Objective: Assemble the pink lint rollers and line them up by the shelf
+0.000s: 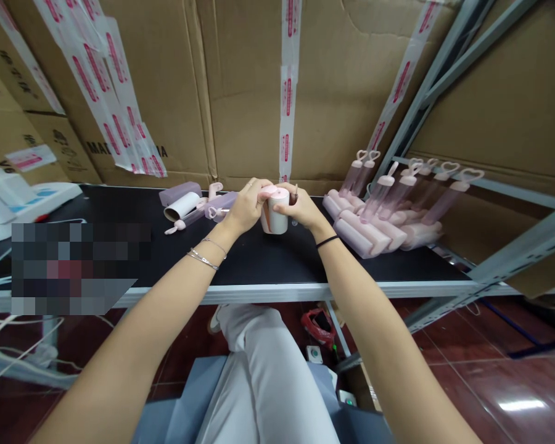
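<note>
Between my two hands, above the black shelf surface, is a white cylinder (277, 216) with a pink top and an orange-brown mark on its side. My left hand (252, 205) wraps its fingers around the cylinder's upper left, thumb at the pink top. On the other side my right hand (300, 205) grips the upper right, its thumb on the front. Left of the hands lie a purple case (180, 193), a white tube (182, 206) and a clear stick with a pink end (192, 217). Another purple piece (224, 203) lies just behind my left wrist.
Several pink bottles with heart-shaped loops (383, 213) are piled at the right, beside a metal shelf post (425, 111). A white power strip (37, 203) with plugs sits at the far left. Cardboard (240, 92) stands behind the black surface (259, 265); a metal edge (277, 293) runs along its front.
</note>
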A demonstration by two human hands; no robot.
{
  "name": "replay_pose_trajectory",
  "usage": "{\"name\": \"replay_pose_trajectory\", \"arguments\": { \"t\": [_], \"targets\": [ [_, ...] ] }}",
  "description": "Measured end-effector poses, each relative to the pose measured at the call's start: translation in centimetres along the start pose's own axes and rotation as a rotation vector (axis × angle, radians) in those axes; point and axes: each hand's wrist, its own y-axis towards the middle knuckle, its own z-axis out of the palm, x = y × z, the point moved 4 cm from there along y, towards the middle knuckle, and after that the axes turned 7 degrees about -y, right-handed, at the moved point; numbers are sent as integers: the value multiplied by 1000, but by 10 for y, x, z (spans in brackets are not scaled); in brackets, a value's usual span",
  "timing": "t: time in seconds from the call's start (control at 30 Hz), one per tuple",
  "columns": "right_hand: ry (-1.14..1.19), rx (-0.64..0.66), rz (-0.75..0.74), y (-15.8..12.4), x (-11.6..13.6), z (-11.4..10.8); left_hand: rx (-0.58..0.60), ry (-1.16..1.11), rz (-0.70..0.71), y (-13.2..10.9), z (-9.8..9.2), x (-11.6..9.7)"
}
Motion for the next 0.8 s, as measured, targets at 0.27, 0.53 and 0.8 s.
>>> {"name": "replay_pose_trajectory", "arguments": {
  "t": [0.27, 0.53, 0.8],
  "targets": [
    [171, -18, 120, -8, 4, -7, -19, -69, -71, -2, -15, 12],
    [164, -275, 234, -4, -6, -14, -9, 150, -303, -10, 0, 40],
    [209, -172, 299, -2, -14, 5, 211, -169, -246, -12, 23, 13]
  ]
}}
